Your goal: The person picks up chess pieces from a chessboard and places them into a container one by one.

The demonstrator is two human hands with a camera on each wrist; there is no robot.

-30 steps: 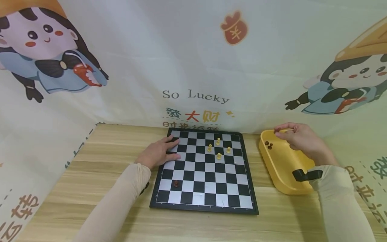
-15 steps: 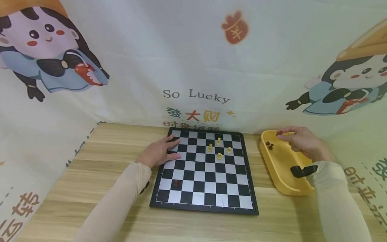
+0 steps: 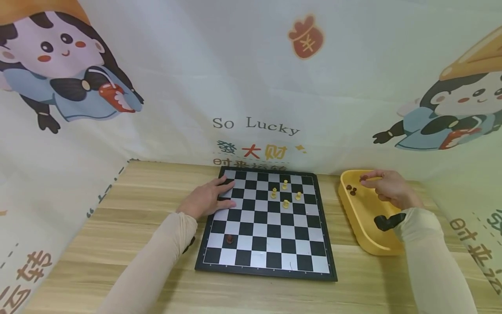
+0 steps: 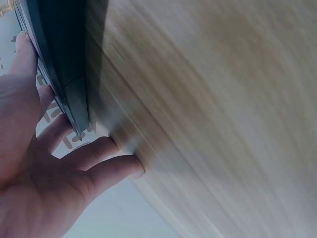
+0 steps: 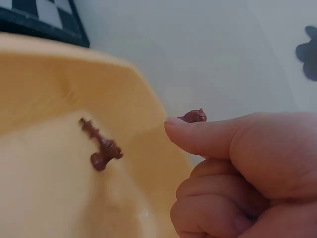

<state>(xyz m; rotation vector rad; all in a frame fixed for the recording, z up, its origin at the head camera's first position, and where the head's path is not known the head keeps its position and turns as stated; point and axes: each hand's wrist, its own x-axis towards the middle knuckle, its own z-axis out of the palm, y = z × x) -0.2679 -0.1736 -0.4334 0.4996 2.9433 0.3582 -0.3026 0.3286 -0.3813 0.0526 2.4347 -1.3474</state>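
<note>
My left hand [image 3: 201, 198] rests on the left edge of a black-and-white chessboard [image 3: 251, 229], its fingers spread and reaching over the outer squares. Over the far end of a yellow tray [image 3: 351, 222], my right hand [image 3: 394, 188] pinches a dark reddish-brown chess piece [image 5: 195, 116] between thumb and fingers; the thumb hides most of it. Inside the tray lie a few brown chess pieces [image 5: 103, 146]. One brown chess piece [image 3: 229, 239] stands on the board near its front left corner. Several pale yellow chess pieces [image 3: 286, 203] stand toward the back right.
The board and tray sit on a light wood-grain table [image 3: 129, 218], with a strip of tabletop between them. A printed cloth [image 3: 188, 87] hangs right behind the table and along both sides.
My right hand has come down slightly toward the tray, still pinching the brown piece, and its wrist has swung a little to the left. My left hand has stayed on the board.
</note>
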